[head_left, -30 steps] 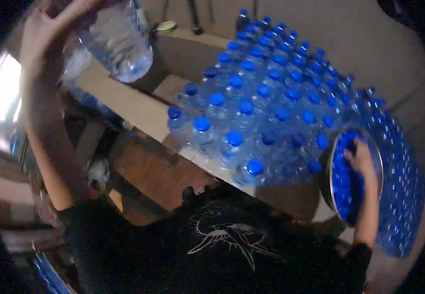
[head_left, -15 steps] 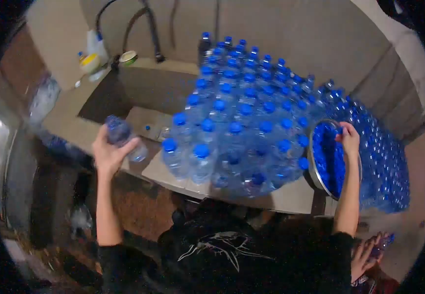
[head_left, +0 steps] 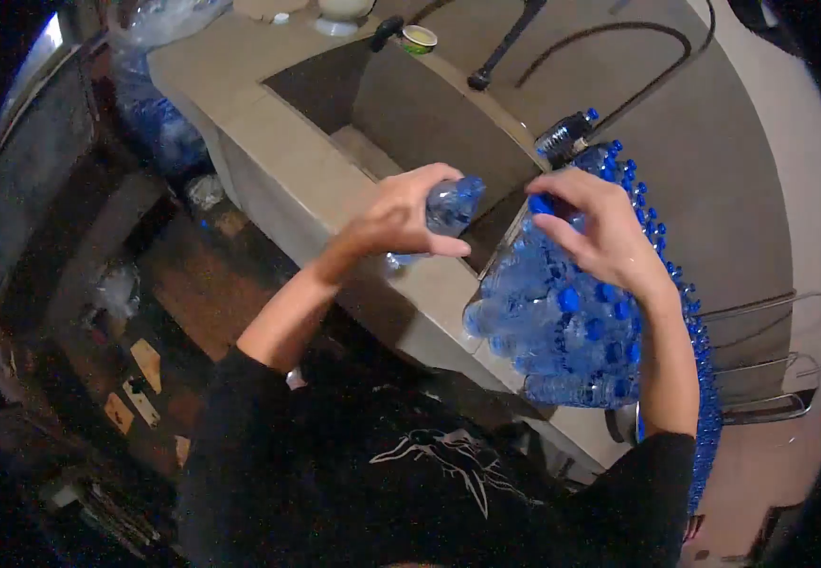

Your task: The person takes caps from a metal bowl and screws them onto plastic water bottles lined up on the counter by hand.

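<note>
My left hand [head_left: 408,213] is wrapped round a clear plastic bottle [head_left: 452,205] above the near edge of the sink. No cap shows on the bottle's neck, which points up and to the right. Just to the right, my right hand [head_left: 592,225] pinches a blue cap [head_left: 540,204] between thumb and fingers, a short gap from the bottle. Below and behind my right hand stand rows of filled bottles [head_left: 562,327] with blue caps, packed close together on the counter.
A sink [head_left: 420,109] is set in the pale counter [head_left: 282,142]. A black faucet [head_left: 505,52] rises behind it, beside a small round tub [head_left: 420,38]. One bottle [head_left: 566,133] leans near the back. Metal racks [head_left: 770,360] stand at the right. Plastic bags [head_left: 164,104] lie at the left.
My right hand has left the bowl of caps with a blue cap and come beside the bottle. My left hand has brought its bottle closer to the right hand. The view has turned.
</note>
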Motion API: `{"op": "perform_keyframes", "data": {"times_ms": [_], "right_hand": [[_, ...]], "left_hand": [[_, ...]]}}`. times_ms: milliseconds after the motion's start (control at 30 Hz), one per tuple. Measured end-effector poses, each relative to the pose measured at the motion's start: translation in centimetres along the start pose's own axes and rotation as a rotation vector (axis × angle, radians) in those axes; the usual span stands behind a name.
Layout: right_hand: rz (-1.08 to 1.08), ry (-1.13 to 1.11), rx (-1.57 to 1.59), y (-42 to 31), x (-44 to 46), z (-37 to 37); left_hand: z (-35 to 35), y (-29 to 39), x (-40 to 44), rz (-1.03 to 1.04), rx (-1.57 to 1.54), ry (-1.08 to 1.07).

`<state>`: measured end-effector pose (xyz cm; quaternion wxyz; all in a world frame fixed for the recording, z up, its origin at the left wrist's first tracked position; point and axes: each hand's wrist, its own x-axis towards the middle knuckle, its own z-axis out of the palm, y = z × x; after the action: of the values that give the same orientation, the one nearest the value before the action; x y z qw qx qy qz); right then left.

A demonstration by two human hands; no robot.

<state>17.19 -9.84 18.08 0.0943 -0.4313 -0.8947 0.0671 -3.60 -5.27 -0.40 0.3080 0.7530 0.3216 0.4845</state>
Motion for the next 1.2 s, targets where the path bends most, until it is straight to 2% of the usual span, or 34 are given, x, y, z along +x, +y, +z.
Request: {"op": "perform_keyframes", "data": {"times_ms": [133,167,267,300,567,700,867,900,1067,1200], "right_hand": [[-0.159,-0.120,0.045,-1.0,4.5,1.5],[-0.163,-0.163,0.045,-1.1,5.1,1.7],[-0.143,-0.240,0.087,-1.5,6.5,2.1],[-0.150,-0.253,0.073,-1.5,6.8,2.2],[-0.114,-0.341,-0.010,-0.8,8.3,2.2],[-0.102,-0.318,0.035,-0.9,8.5,2.1],[-0.214,-0.223,0.014,-0.8,8.0,2.5],[-0.183,-0.251,-0.011,-1.2,8.1,2.3],[-0.116,-0.309,0.002,-1.8,8.4,1.8],[-0.181,-0.240,0.017,-1.2,7.8,2.4]], "left_hand": [[1.9,-2.0,2.8,0.091,-0.405,-0.032],[1.4,-1.7,2.9,0.092,-0.404,-0.040],[1.7,-2.2,2.6,-0.066,-0.504,-0.138],[1.8,-2.2,2.5,-0.006,-0.467,-0.081],[1.0,-2.2,2.5,-0.070,-0.458,-0.119],[1.1,-2.4,2.4,-0.095,-0.534,-0.146],[1.5,-2.9,2.5,0.017,-0.469,-0.092],[1.6,-2.9,2.5,0.049,-0.466,-0.065],[1.2,-3.1,2.7,0.040,-0.438,-0.119],[1.6,-3.3,2.7,0.021,-0.500,-0.139]]}}
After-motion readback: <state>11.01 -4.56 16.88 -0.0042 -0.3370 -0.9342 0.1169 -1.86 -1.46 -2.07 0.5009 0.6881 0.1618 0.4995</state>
